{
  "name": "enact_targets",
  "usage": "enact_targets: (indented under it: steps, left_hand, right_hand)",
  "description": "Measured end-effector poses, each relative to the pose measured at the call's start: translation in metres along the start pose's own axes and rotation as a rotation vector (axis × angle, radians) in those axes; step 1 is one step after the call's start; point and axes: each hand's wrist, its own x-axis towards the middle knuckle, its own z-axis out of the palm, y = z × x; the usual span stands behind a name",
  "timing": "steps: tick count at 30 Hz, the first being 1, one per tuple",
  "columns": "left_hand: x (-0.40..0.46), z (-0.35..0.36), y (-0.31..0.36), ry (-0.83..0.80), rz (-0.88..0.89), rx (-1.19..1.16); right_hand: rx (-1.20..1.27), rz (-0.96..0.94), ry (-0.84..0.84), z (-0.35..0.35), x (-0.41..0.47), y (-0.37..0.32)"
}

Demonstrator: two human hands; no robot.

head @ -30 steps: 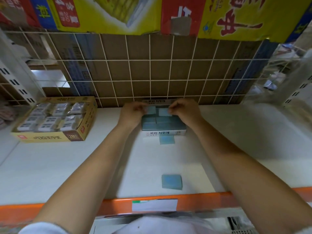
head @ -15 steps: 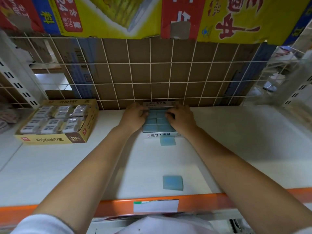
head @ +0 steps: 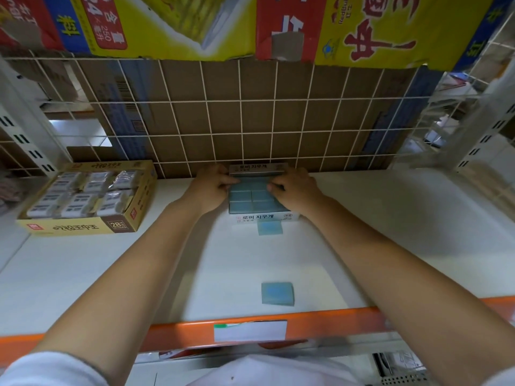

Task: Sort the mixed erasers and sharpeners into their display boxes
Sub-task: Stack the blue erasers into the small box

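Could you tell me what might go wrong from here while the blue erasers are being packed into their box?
1. Both the left hand and the right hand press on the blue erasers in the white display box; uneven pressure could pop one out of its row.
2. One loose blue eraser lies against the box front and could be pushed along if the box slides.
3. Another loose eraser sits near the orange shelf edge; a forearm could knock it off.

A white shelf [head: 83, 274] with an orange front edge [head: 334, 320] carrying a white label [head: 250, 330]. Behind it, a white wire grid [head: 242, 115] backed by brown cardboard [head: 223, 87], with bright printed cartons [head: 362, 29] above.
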Motion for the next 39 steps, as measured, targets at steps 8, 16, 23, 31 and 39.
enact_targets:
  steps: [8,16,23,31,39]
  left_hand:
    - [-0.090,0.001,0.030,0.159,0.204,-0.204]
    - [-0.142,0.025,0.058,-0.258,0.239,-0.293]
    - [-0.142,0.029,0.057,-0.254,0.213,-0.256]
    - [-0.138,0.021,0.038,-0.108,-0.105,-0.515]
    - [-0.136,0.011,0.052,0.018,-0.219,-0.938]
  right_hand:
    - [0.429,-0.165,0.096,0.002,-0.072,0.002]
    - [0.196,-0.088,0.017,0.023,-0.082,-0.005]
    - [0.186,-0.041,0.044,0.022,-0.082,0.001]
    - [0.431,0.008,0.018,0.014,-0.102,0.014]
    - [0.798,0.160,-0.050,0.006,-0.116,0.013]
